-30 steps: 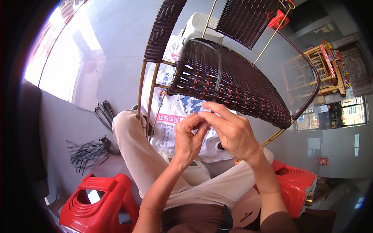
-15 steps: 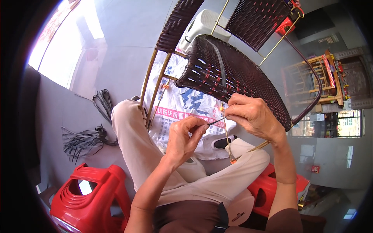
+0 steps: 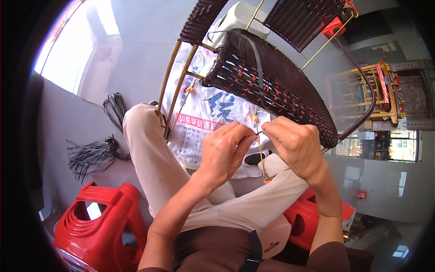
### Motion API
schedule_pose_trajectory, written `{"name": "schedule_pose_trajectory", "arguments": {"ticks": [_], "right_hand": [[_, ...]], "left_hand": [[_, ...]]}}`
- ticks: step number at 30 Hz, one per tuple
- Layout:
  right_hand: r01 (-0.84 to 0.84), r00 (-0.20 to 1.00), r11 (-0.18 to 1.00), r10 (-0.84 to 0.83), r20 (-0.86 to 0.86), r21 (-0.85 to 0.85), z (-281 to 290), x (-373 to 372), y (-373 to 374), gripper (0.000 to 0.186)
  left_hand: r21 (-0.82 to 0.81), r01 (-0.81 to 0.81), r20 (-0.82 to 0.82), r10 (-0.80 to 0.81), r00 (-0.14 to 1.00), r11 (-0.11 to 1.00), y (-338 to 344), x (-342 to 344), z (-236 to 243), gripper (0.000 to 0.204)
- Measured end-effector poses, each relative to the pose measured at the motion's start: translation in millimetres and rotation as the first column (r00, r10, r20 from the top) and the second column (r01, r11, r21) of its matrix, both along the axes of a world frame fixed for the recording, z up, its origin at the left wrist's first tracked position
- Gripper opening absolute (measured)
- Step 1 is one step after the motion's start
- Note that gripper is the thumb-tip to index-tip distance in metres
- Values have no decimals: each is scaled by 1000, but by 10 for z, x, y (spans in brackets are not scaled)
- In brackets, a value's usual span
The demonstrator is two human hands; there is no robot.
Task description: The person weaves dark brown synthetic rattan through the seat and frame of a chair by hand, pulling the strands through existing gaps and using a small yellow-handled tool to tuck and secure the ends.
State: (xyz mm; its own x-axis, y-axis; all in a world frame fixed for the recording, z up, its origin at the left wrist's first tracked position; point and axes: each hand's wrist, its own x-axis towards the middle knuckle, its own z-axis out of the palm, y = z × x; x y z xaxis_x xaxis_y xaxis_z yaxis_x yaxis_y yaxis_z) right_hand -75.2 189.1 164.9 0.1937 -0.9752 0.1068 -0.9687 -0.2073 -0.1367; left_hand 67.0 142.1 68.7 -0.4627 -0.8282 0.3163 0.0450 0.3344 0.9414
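Observation:
My left hand [image 3: 224, 152] and my right hand [image 3: 297, 147] are both closed, fingertips pinching a thin dark strand [image 3: 258, 133], with a short length of it showing between them. They are just below the woven seat [image 3: 276, 84] of a dark brown chair with red flecks and a brass-coloured frame [image 3: 172, 90]. A long grey strip [image 3: 258, 59] lies over the seat. Behind the hands a thin metal rod [image 3: 263, 167] with orange fittings runs down toward my leg. A white printed sack [image 3: 195, 120] lies under the chair.
Red plastic stools [image 3: 93, 240] stand at lower left and right [image 3: 297, 217]. Bundles of dark strips [image 3: 93, 154] lie on the floor at left. A white object [image 3: 235, 16] sits behind the seat. Wooden furniture [image 3: 385, 90] stands at the right.
My hands parted, stretching the strand between them, then drew closer again, leaving a shorter length exposed. The chair and legs sit higher in the picture than before.

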Motion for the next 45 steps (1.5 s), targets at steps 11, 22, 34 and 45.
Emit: {"name": "schedule_pose_trajectory", "arguments": {"ticks": [11,22,34,45], "right_hand": [[83,962,996,-89,258,35,-70,14,-43,8],[369,439,887,-430,789,279,92,-283,-194,9],[370,591,928,-273,759,46,37,-263,-391,7],[78,986,995,-67,155,-67,36,-87,-471,8]], "left_hand": [[209,27,-150,5,989,977,16,-103,-77,10],[632,179,-509,230,830,754,-155,-318,-272,18],[656,114,-511,327,795,747,-250,-556,-287,16],[656,76,-472,330,818,751,-198,-560,-271,17]]}}
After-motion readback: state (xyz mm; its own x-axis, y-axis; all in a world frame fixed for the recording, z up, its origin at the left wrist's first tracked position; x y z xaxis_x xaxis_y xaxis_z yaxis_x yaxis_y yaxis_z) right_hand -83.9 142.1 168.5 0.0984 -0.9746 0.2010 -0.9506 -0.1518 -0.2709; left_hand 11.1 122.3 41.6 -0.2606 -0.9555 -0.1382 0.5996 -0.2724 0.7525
